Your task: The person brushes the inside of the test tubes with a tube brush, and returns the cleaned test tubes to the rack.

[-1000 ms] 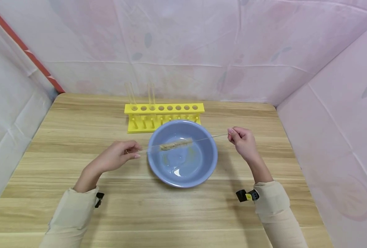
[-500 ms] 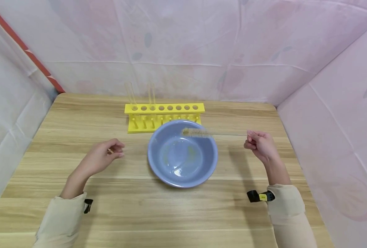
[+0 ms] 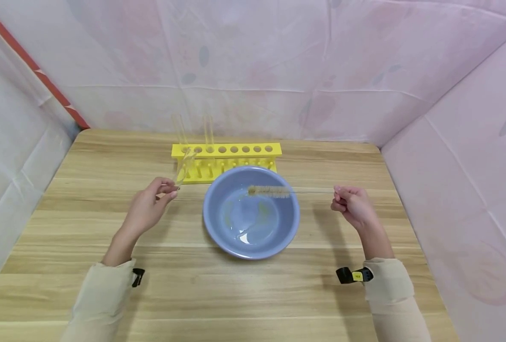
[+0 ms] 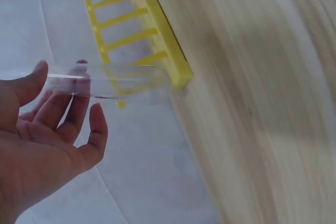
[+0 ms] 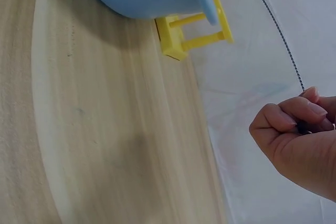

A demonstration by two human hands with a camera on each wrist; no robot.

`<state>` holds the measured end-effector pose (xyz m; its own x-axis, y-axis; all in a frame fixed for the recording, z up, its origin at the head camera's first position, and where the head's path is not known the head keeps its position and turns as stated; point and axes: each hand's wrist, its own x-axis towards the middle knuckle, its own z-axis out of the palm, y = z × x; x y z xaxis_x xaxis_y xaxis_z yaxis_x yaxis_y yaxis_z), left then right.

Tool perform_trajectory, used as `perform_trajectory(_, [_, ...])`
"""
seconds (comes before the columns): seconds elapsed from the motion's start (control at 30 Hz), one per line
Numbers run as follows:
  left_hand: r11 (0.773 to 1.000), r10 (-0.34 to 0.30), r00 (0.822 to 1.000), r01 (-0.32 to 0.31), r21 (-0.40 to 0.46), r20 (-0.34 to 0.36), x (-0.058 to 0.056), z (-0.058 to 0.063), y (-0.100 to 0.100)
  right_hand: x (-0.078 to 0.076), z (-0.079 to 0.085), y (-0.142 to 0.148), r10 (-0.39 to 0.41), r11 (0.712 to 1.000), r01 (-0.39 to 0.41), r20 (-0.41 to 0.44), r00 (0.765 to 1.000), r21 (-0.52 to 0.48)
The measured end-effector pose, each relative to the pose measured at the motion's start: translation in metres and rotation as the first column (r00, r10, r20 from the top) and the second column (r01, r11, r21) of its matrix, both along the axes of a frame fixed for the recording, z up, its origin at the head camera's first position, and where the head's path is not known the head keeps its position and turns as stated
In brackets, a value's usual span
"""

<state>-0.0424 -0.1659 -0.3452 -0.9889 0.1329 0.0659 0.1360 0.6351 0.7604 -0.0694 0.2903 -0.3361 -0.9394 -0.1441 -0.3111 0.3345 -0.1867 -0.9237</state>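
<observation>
A clear glass test tube [image 3: 186, 166] is pinched between the thumb and fingers of my left hand [image 3: 150, 204], left of the basin. It slants up and away, overlapping the left end of the yellow rack in the head view. In the left wrist view the tube [image 4: 131, 80] looks transparent, its rounded end near the rack. My right hand [image 3: 354, 206] grips the twisted wire handle [image 5: 281, 32] of a test tube brush [image 3: 272, 191]. The tan bristles hang over the blue basin [image 3: 210, 223], which has a little water and yellowish patches inside.
Behind the basin stands a yellow test tube rack [image 3: 227, 151]; two clear tubes, one at the far left [image 3: 180, 130] and another tube [image 3: 208, 133], stand in it. Patterned cloth walls [image 3: 253, 71] enclose the wooden table [image 3: 235, 294] at the back and sides.
The brush has come out of the test tube and moved right with my right hand. My left hand went left, then turned the tube upward toward the rack.
</observation>
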Motion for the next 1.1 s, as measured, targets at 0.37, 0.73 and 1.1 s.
perform_trajectory(0.37, [0.978,0.117,0.988,-0.097,0.182,-0.098,-0.045,0.017,0.059,0.006,-0.013,-0.014,-0.010,1.000,0.008,0.049,0.999,0.030])
perform_trajectory(0.73, [0.980,0.103,0.989,-0.083,0.182,-0.104,-0.086,0.041,0.102,0.012,-0.020,-0.020,-0.037,0.999,0.036,0.043,0.998,0.031])
perform_trajectory(1.1, [0.984,0.142,0.981,-0.126,0.124,-0.131,-0.119,0.042,0.132,0.013,-0.023,-0.024,-0.047,0.999,0.046,0.046,0.998,0.025])
